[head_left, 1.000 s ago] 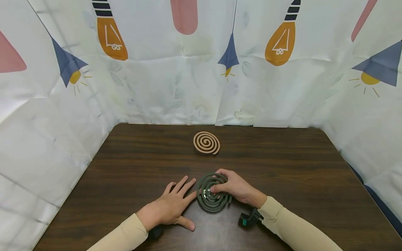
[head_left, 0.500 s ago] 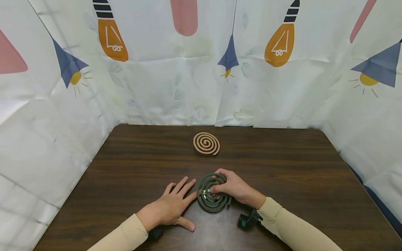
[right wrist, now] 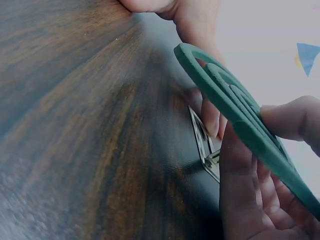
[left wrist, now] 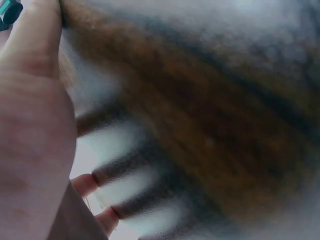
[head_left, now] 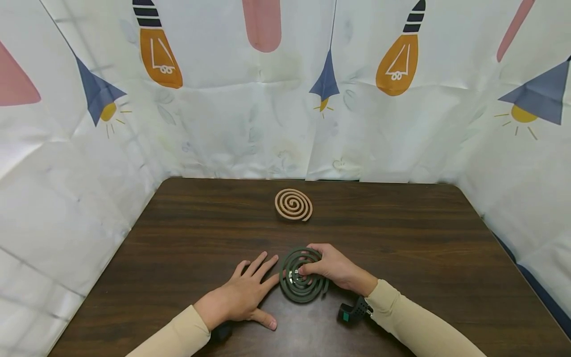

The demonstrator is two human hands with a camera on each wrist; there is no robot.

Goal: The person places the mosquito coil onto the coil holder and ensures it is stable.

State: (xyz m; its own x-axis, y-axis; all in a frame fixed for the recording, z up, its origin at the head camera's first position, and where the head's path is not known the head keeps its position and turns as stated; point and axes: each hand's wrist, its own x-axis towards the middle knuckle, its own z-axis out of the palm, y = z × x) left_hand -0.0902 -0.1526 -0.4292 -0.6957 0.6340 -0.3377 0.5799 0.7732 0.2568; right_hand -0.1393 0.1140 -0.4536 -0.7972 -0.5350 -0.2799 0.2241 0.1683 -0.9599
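A dark green mosquito coil point(head_left: 298, 298) is pinched by my right hand point(head_left: 338, 267), thumb on its upper face and fingers underneath. In the right wrist view the coil point(right wrist: 250, 137) is tilted and held off the table. Beneath it a small metal coil stand point(right wrist: 213, 160) rests on the wood; through the rings in the head view only shiny bits of it show. My left hand point(head_left: 245, 296) lies with fingers spread on the table, left of the coil. Its index finger reaches the stand's edge; whether it presses down is unclear. The left wrist view is mostly blurred table.
A tan mosquito coil point(head_left: 293, 204) lies toward the back of the dark wooden table point(head_left: 214, 218). Black wrist-camera mounts sit under both wrists, the right one point(head_left: 352, 313) touching or close to the tabletop. A printed white curtain point(head_left: 200, 129) surrounds the table's back and sides.
Almost nothing differs. The right hand keeps its pinch on the green coil, and the left hand stays in place; the whole head view has shifted very slightly.
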